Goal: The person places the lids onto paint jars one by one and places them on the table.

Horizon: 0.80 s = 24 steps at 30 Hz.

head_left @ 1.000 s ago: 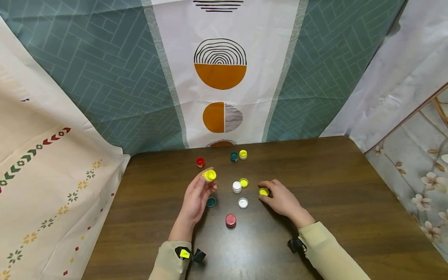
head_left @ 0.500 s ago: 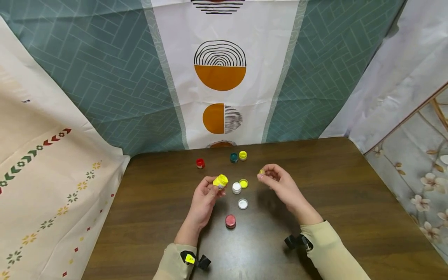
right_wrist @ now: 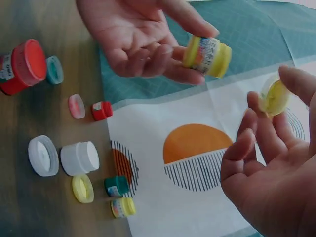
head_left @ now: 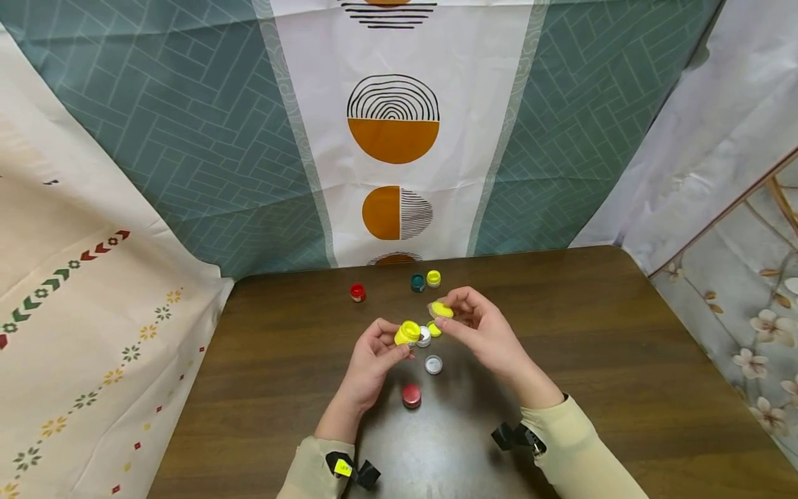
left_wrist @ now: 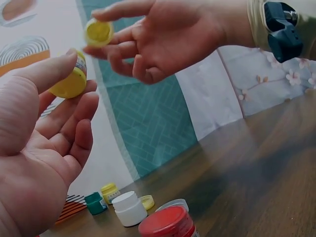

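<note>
My left hand [head_left: 368,364] grips a small yellow paint jar [head_left: 408,334] between thumb and fingers, raised over the table. The jar's mouth is uncovered and tilted toward my right hand; its printed label shows in the right wrist view. My right hand [head_left: 489,343] pinches a round yellow lid [head_left: 442,310] by its edge. In the right wrist view the lid [right_wrist: 275,96] is tipped, a gap apart from the jar [right_wrist: 207,55]. Below the hands, a white jar [right_wrist: 80,158] stands beside another yellow lid [right_wrist: 83,188].
At the back of the brown table [head_left: 262,388] are a red jar [head_left: 357,292], a teal jar [head_left: 418,283] and a second yellow jar [head_left: 433,278]. A white lid [head_left: 433,364] and a red jar [head_left: 411,396] lie nearer. The right wrist view also shows a teal lid [right_wrist: 55,70] and a red lid [right_wrist: 76,106].
My right hand has lifted the yellow lid off the table and turned it. The left hand has carried the yellow jar to the right, so jar and lid are now closer together.
</note>
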Motion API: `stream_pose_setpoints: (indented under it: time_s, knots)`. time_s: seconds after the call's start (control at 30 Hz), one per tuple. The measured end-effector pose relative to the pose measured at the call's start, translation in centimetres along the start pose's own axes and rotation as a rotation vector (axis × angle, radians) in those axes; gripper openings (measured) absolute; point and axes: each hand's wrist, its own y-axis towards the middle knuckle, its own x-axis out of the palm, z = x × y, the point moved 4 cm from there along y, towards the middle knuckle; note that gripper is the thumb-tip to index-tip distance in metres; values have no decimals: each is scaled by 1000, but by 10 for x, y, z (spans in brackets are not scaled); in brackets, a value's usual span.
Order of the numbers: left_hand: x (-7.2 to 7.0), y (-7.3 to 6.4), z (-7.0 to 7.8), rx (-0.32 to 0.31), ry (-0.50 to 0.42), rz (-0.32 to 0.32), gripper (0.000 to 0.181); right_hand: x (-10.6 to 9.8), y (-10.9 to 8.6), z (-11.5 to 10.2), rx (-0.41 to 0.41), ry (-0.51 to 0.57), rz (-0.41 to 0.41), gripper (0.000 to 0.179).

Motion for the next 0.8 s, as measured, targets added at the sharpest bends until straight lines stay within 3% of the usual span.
stream_pose_setpoints:
  time_s: [0.2, 0.5, 0.8]
  knots:
    - [0, -2, 1, -17, 21, -24, 24, 11, -3, 1, -48, -120, -133, 41]
    - [-1, -2, 1, -44, 64, -32, 20, 11, -8, 2, -43, -255, -125, 36]
    - [-2, 1, 0, -57, 89, -34, 20, 16, -9, -1, -177, -397, -127, 42]
